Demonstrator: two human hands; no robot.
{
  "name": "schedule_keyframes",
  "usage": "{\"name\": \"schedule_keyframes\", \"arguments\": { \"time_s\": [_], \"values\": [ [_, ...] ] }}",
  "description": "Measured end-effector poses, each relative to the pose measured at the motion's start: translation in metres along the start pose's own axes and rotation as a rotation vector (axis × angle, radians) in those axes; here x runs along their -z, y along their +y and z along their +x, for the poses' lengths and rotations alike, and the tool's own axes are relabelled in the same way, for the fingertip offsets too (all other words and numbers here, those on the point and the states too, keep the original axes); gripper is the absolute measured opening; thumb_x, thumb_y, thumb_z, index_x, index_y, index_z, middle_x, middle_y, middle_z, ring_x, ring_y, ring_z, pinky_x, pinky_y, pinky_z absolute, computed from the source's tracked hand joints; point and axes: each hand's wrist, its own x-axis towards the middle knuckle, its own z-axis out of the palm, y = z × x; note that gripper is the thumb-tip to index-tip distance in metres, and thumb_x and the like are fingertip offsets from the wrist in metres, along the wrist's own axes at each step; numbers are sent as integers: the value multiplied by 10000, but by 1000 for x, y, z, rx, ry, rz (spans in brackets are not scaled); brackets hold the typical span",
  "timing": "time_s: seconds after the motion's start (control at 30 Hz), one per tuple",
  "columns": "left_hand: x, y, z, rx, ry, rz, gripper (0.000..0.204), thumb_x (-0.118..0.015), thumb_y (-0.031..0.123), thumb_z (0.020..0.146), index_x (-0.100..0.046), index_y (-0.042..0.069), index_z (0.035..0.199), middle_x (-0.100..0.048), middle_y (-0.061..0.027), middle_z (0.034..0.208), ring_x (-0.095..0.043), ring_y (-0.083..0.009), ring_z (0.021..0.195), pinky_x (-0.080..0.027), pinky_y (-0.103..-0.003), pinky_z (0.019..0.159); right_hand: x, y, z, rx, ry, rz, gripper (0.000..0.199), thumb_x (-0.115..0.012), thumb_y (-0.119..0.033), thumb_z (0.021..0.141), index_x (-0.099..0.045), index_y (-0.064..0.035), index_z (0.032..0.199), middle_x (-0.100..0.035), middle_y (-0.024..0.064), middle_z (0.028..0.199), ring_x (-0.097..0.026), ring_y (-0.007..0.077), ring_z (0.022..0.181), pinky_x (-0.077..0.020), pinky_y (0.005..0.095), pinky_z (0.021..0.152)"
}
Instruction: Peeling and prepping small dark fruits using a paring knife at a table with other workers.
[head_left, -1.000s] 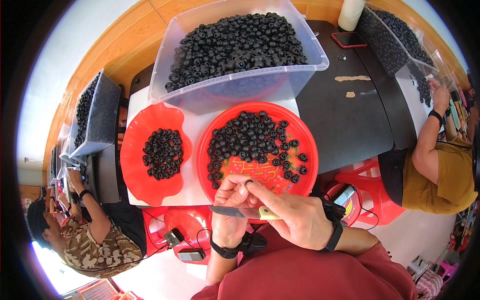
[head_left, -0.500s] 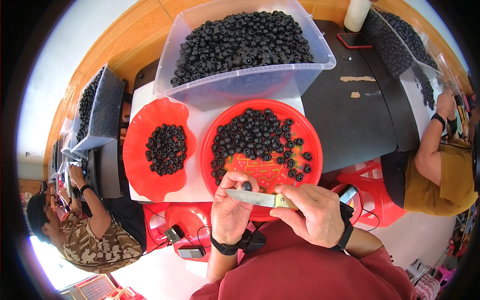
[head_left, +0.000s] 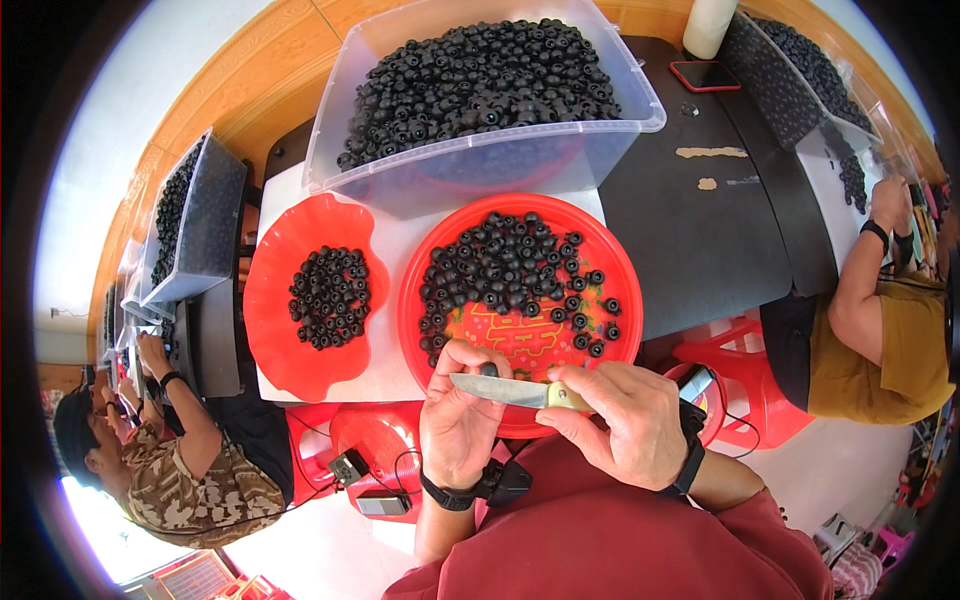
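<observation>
Between the thumb and fingers of my left hand is a small round black bead. My right hand is closed round the pale yellow-green handle of a folding knife. Its blade points left and lies across the bead's lower side, partly covering it. Both hands are over the near edge of a round red tray, which bears many loose black beads with holes. To its left, a wavy-edged red dish holds a smaller heap of such beads.
A clear plastic bin full of black beads stands behind the tray. A phone and a white bottle are on the dark table. Co-workers sit left and right, beside bins. Red stools stand below.
The knife blade now overlaps more of the bead's lower side. My hands keep their grips and have barely shifted; the whole view has moved slightly.
</observation>
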Motion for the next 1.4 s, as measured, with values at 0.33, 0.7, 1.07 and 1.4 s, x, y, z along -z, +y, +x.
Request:
{"name": "schedule_keyframes", "arguments": {
  "time_s": [0.33,0.7,1.07,1.4],
  "values": [
    [2,2,-1,28,27,-46,230,-692,126,877,-552,40,1038,-565,-84,904,-518,-148,820,-463,-272,777,3,2,3,-5,-42,-24,342,-760,-333,805,-660,-70,999,-601,43,698,-598,213,577,-474,339,508],
    [-3,-1,1,72,39,-173,184,-668,87,876,-566,50,1024,-568,-92,861,-504,-162,764,-426,-262,706,7,6,5,3,-20,-4,327,-766,-314,799,-664,-73,996,-608,54,711,-598,229,583,-474,359,513],
    [-12,3,-2,22,-19,-49,184,-628,92,911,-532,31,1055,-494,-55,811,-411,-128,681,-330,-258,601,24,17,12,-288,-37,404,278,-782,-194,835,-666,14,979,-687,117,807,-680,183,665,-514,279,599],
    [-16,-6,-5,84,-19,125,445,-640,90,922,-400,68,1296,-624,-101,940,-585,-155,837,-449,-266,738,8,3,29,-280,-193,533,352,-799,-309,812,-602,-47,939,-630,65,710,-588,185,545,-460,303,520]
  ]
}}
